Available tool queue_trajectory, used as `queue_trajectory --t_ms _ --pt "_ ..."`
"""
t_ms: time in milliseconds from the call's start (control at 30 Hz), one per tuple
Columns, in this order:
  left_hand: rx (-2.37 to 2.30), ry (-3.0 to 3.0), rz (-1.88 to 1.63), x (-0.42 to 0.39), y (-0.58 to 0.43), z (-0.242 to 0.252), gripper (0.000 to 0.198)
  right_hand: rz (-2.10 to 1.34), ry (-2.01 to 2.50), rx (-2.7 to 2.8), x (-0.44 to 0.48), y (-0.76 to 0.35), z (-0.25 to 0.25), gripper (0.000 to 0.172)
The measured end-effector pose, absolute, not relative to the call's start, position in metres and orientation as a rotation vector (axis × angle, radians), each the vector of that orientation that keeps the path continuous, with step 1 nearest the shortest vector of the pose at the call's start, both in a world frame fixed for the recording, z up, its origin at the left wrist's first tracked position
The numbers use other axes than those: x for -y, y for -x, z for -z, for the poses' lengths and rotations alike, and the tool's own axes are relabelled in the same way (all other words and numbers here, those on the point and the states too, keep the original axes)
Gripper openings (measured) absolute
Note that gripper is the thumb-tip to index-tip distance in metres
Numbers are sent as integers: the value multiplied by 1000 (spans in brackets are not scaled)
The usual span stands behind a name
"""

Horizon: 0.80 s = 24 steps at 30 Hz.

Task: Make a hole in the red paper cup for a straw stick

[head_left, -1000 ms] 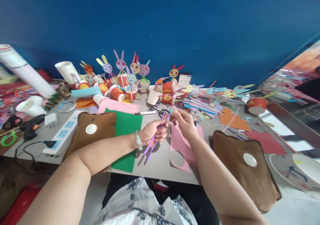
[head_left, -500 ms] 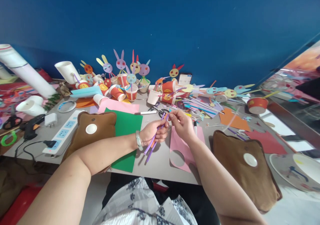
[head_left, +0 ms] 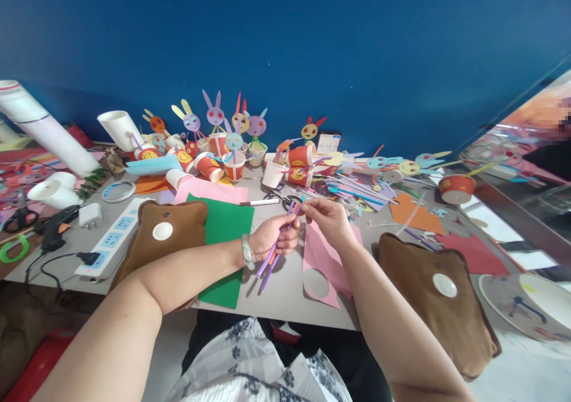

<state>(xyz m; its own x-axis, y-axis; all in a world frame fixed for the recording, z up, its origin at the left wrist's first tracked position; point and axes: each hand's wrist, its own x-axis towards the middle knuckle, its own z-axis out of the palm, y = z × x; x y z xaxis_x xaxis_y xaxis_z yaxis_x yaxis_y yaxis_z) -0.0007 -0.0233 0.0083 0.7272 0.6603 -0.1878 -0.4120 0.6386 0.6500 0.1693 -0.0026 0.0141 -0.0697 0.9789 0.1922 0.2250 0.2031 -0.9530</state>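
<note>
My left hand (head_left: 274, 236) is closed round a small bundle of purple and orange straws (head_left: 269, 261), held slanting over the table edge. A pale bracelet (head_left: 247, 251) circles that wrist. My right hand (head_left: 327, 219) pinches the upper ends of the straws near the scissors. Under both hands lie a green paper sheet (head_left: 223, 228) and a pink paper sheet (head_left: 322, 260) with a round hole cut out of it.
Two brown bear-shaped pads (head_left: 166, 233) (head_left: 439, 295) flank me. Behind stand paper cups with paper rabbit heads on straws (head_left: 216, 116), loose straws (head_left: 357, 187), a marker (head_left: 264, 201), scissors (head_left: 288, 200), a phone (head_left: 329, 141), a power strip (head_left: 116, 235), a glue gun (head_left: 56, 231).
My right hand has shifted slightly left and up along the straw ends; the left hand and bundle stay almost still.
</note>
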Motion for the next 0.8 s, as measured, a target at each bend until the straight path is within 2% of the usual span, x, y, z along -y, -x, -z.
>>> queue_trajectory --t_ms 167,333,600,700,800 --pt "-474 -638 -637 24 -1 -7 23 -869 1207 1603 5 -168 -12 28" --pt "-510 -658 -661 22 -2 -4 24 -420 1245 1844 7 -164 -5 17" --pt "-565 -652 -681 23 -3 -6 20 169 1222 2066 -2 -168 11 14" --pt "-497 -667 -643 28 -4 -8 22 224 1334 1908 -6 -178 6 15" --pt "-448 -664 -607 31 -3 -9 23 28 1401 1646 -8 -187 -2 17"
